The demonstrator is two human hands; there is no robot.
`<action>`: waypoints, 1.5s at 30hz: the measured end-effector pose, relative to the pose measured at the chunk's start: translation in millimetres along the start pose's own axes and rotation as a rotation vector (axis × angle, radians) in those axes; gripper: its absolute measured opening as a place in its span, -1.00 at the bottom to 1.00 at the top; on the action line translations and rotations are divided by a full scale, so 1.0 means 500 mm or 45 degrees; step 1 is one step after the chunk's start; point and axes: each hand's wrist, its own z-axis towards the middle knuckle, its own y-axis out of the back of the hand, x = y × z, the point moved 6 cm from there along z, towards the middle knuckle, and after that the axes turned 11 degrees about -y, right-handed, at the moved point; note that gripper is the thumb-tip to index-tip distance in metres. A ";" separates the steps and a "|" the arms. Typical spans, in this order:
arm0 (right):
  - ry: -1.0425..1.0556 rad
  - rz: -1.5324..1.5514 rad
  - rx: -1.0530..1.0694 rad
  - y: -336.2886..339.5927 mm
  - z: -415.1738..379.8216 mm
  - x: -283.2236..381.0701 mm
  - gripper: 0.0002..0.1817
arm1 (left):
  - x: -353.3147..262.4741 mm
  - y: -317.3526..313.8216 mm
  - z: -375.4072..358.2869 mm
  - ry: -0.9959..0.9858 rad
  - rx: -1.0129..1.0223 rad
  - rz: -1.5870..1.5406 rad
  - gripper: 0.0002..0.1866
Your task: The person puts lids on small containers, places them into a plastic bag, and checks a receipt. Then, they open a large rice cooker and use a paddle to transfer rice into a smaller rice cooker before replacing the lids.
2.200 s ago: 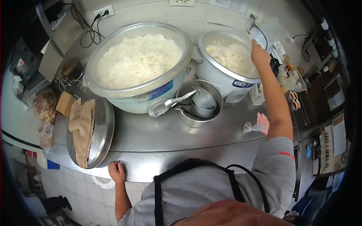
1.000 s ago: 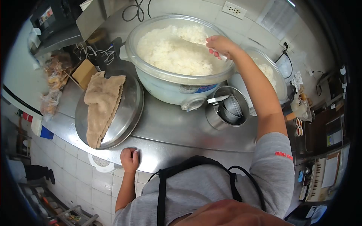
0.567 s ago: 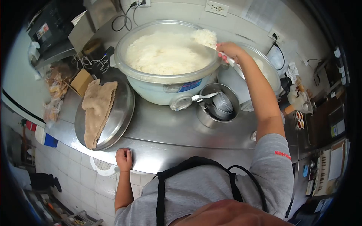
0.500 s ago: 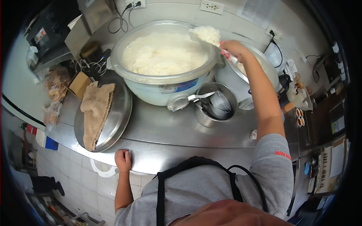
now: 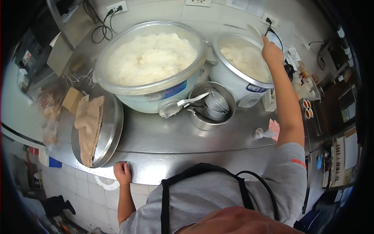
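Note:
My right hand is closed around the handle of a rice paddle, whose pale blade is tilted up over the far rim of the rice cooker. White rice shows inside the cooker. To its left stands a large plastic tub, heaped with rice. My left hand rests in a loose fist at the front edge of the steel counter, with nothing visible in it. Near that hand, a beige cloth lies over a round metal lid.
A metal pot holding small metal bowls and a white-handled utensil stands before the tub and cooker. A knotted plastic bag lies near my right forearm. Bagged food sits at the left, by a cardboard box.
My right hand has moved the paddle right, from the tub's rim to above the cooker. Rice heaped on its blade before is no longer visible there. My left hand stays at the counter edge.

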 end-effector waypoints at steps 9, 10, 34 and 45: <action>0.440 0.126 0.061 0.013 -0.086 0.237 -0.58 | 0.003 0.006 0.005 -0.051 -0.047 -0.115 -0.89; 0.497 0.126 0.039 -0.017 -0.077 0.234 -0.58 | 0.005 0.006 0.006 -0.041 -0.036 -0.132 -0.89; 0.135 -0.310 0.222 0.064 -0.012 0.317 -0.67 | 0.017 0.018 0.018 -0.091 0.031 -0.319 -0.91; 1.165 -0.629 0.209 0.077 -0.224 0.520 -0.80 | 0.016 0.019 0.024 -0.129 0.060 -0.313 -0.90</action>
